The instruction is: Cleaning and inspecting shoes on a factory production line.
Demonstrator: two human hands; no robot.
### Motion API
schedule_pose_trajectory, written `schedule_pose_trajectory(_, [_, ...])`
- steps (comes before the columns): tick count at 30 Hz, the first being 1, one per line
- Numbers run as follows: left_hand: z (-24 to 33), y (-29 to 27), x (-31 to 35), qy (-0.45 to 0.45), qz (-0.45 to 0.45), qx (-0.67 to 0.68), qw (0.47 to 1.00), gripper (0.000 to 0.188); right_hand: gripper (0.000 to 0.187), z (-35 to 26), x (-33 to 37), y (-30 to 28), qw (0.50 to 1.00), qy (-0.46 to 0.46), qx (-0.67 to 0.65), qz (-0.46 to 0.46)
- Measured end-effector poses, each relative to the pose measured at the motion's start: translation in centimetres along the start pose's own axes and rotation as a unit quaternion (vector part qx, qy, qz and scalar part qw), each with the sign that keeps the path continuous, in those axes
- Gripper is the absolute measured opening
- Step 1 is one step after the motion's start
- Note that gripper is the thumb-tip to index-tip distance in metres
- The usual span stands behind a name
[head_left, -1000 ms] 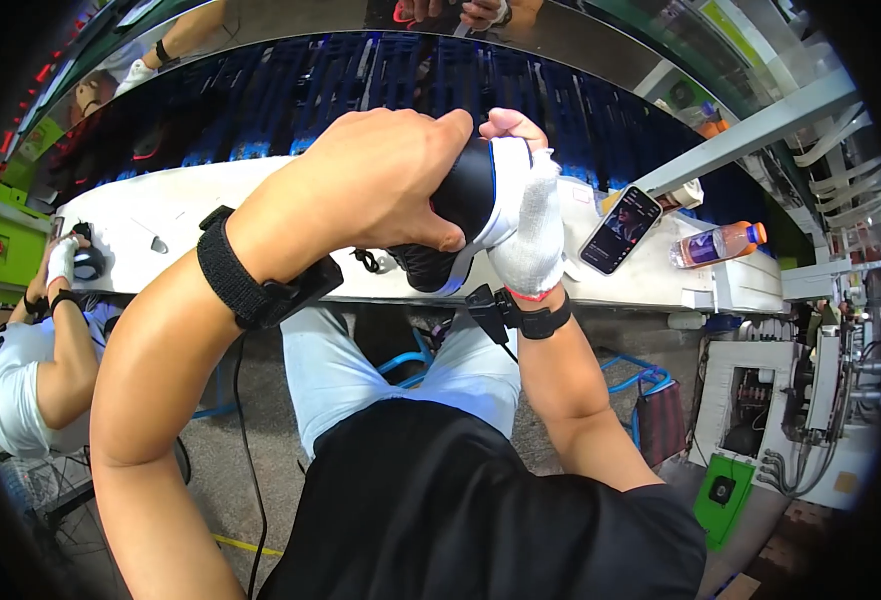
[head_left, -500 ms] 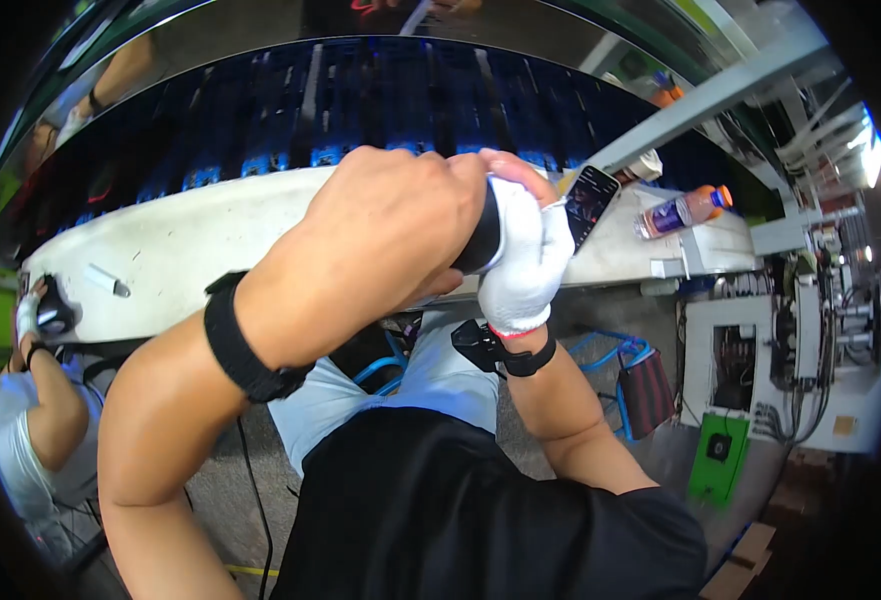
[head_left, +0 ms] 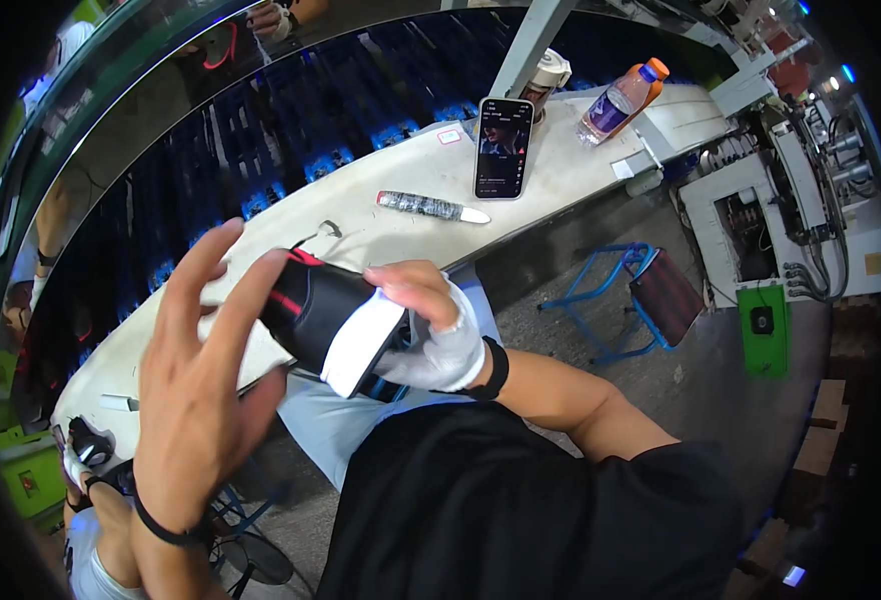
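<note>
My right hand [head_left: 435,335], in a white glove with bare fingertips, grips a black shoe upper [head_left: 315,312] with red trim by its white-edged end. The thumb presses on the white band, while some of the fingers are hidden inside or behind it. Bare and with fingers spread, my left hand [head_left: 205,370] hovers at the other end of the upper. One fingertip is close to the red trim; whether it touches cannot be made out. Beyond the hands, a patterned stick-like tool [head_left: 430,206] with a pale tip lies on the white worktop [head_left: 390,240].
A phone [head_left: 503,148] stands upright before a lidded jar [head_left: 548,75]. An orange-capped bottle [head_left: 615,105] is further right. A dark slatted conveyor [head_left: 330,110] runs behind the worktop. At lower left a co-worker's gloved hand [head_left: 75,465] is beside a black item. A blue-framed stool [head_left: 665,295] stands right.
My left hand has come off the upper and opened. The upper has moved left and lower in the view, showing its red trim. The view has turned, bringing the tool into sight.
</note>
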State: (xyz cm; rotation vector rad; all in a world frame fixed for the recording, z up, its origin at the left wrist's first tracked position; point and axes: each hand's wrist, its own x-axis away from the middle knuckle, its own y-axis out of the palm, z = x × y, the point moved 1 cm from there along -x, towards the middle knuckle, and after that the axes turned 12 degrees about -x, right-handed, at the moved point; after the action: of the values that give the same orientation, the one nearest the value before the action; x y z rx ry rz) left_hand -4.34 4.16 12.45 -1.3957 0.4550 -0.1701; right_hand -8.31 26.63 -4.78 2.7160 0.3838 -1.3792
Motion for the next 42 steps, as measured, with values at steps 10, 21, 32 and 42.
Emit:
schedule_pose_trajectory(10, [3.5, 0.8, 6.8, -0.093, -0.082, -0.018, 0.992, 0.107, 0.031, 2.1, 1.6, 4.7, 0.993, -0.026, -0.021, -0.112])
schedule_pose_trajectory(21, [-1.3, 5.6, 11.5, -0.156, 0.012, 0.039, 0.987, 0.098, 0.032, 2.4, 0.9, 8.6, 0.982, -0.029, -0.115, -0.148])
schedule_pose_trajectory(32, [0.0, 5.8, 9.8, -0.098, 0.030, -0.011, 0.995, 0.069, 0.102, 4.4, -2.6, 5.5, 0.947, 0.167, -0.109, -0.251])
schedule_pose_trajectory(42, [1.4, 6.8, 12.1, -0.146, -0.008, -0.057, 0.988, 0.080, 0.121, 4.8, -2.3, 6.2, 0.902, 0.232, -0.048, -0.362])
